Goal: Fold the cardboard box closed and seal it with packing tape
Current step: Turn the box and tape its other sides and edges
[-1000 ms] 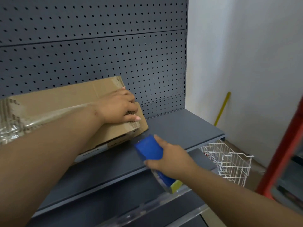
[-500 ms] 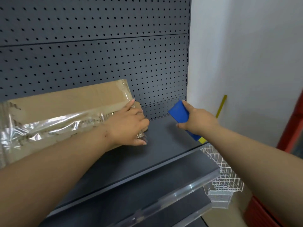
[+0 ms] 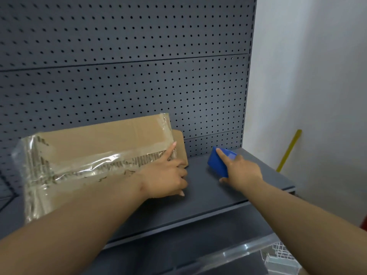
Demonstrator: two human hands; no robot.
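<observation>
A flat brown cardboard box [image 3: 99, 139] lies on the dark grey shelf [image 3: 208, 195], its top and left end covered in wrinkled clear packing tape [image 3: 83, 167]. My left hand [image 3: 166, 175] presses on the box's right end, forefinger stretched along the tape, the other fingers curled over the edge. To the right, my right hand [image 3: 241, 171] holds the blue tape dispenser [image 3: 219, 161] on the shelf, forefinger laid across its top. The dispenser stands a short gap away from the box.
A dark pegboard [image 3: 129, 66] rises right behind the shelf. A lower shelf with a clear plastic front strip [image 3: 228, 255] sits below. A white wire basket [image 3: 282, 257] is at the bottom right. A yellow stick [image 3: 289, 151] leans on the white wall.
My right hand carried the blue dispenser from low in front of the shelf up and back, and now rests it on the shelf. My left hand stayed on the box's right end and stretched out its forefinger.
</observation>
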